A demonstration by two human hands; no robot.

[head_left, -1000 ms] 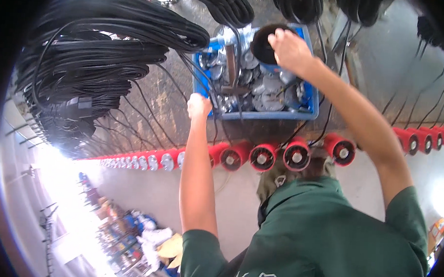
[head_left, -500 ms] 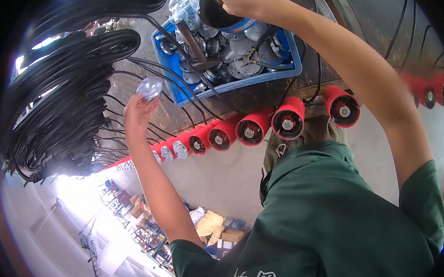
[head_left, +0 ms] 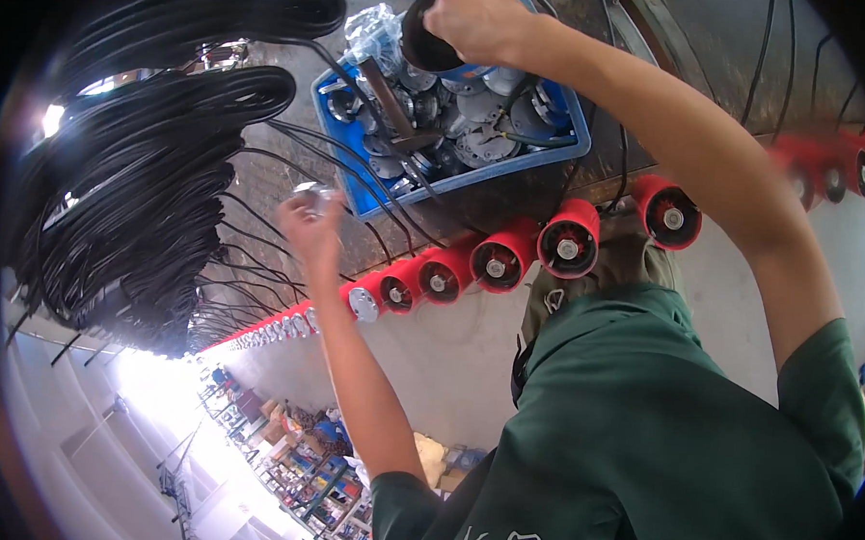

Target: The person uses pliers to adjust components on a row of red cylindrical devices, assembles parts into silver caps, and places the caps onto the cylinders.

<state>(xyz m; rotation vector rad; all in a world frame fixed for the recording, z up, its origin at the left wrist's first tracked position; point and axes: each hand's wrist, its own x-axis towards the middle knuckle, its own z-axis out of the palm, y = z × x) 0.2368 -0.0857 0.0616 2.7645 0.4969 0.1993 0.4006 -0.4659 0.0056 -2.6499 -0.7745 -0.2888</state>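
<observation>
Blue plastic crate (head_left: 359,185) sits top centre on the bench, packed with round grey metal discs (head_left: 477,142), a brown-handled tool (head_left: 387,99) lying across them, and a crumpled clear bag (head_left: 373,31) at its far corner.

My right hand (head_left: 482,21) is over the crate's far side, fingers curled down and clamped on a round black part (head_left: 425,40). The part is held at the crate's upper edge, just above the discs. I can't see the fingertips themselves, only the knuckles wrapped over the rim.

My left hand (head_left: 311,221) is raised just left of the crate, apart from it. Fingers pinched together on a small shiny silver piece (head_left: 310,189). Motion blur there, so I can't tell its exact shape.

A row of red cylindrical units (head_left: 569,239) runs along the bench front edge below the crate, metal hubs facing out, trailing off to the left into the distance and up to the right. Thin black leads (head_left: 401,206) run from them up over the crate's left wall.

Big bundles of coiled black cable (head_left: 148,161) fill the left side.

Green work shirt (head_left: 657,434) fills the lower right. Below, a grey floor (head_left: 447,377) and shelving clutter far off.
</observation>
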